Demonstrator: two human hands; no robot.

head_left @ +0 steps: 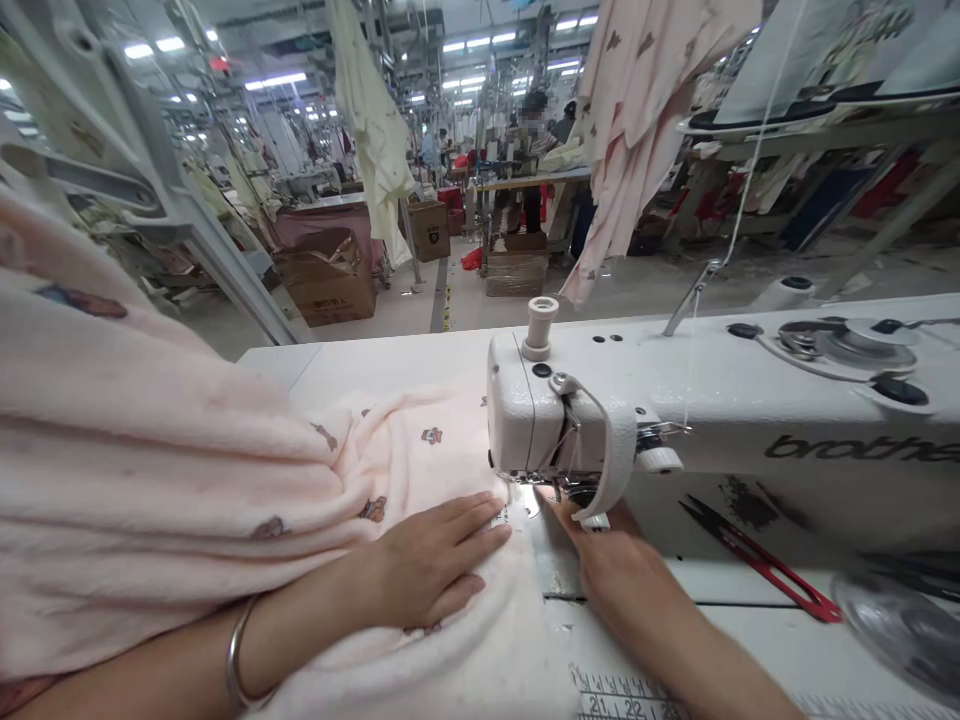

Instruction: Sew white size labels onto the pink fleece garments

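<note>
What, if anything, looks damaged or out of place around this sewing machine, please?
Nothing looks plainly damaged. A dark patch by the red snips, under the sewing machine's arm, looks odd against white; I cannot tell whether it's stain or reflection.

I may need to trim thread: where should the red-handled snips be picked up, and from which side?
Probably best by the red handle, toward its rounded rear end, coming down from above on the near side. The snips lie flat, dark blades pointing left and away. A clear round object sits close beside that rear end.
</note>
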